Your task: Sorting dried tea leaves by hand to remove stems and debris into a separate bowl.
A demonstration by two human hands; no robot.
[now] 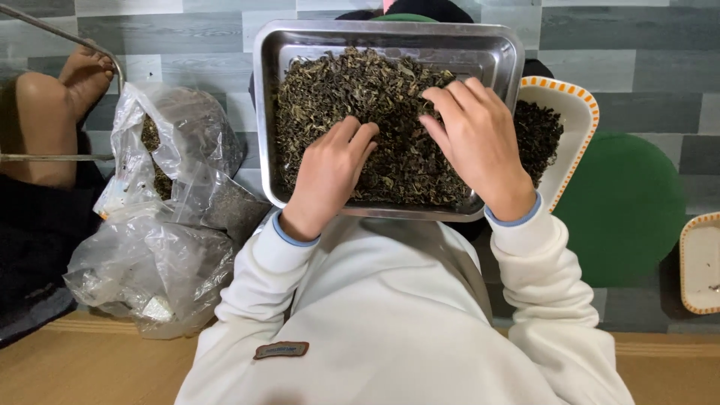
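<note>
A steel tray [390, 34] rests on my lap, heaped with dark dried tea leaves [352, 94]. My left hand [330, 172] lies on the leaves at the tray's near side, fingers curled and pressed together into the heap. My right hand [480, 142] rests palm down on the leaves at the near right, fingers spread toward the middle. Whether either hand pinches any leaves is hidden under the fingers.
A white dish with an orange rim [574, 105] holds more dark leaves right of the tray. Clear plastic bags [161, 217] with leaves lie at left. Another person's bare foot [82, 75] and leg are far left. A green round cushion [622, 202] and another rimmed dish [701, 262] sit right.
</note>
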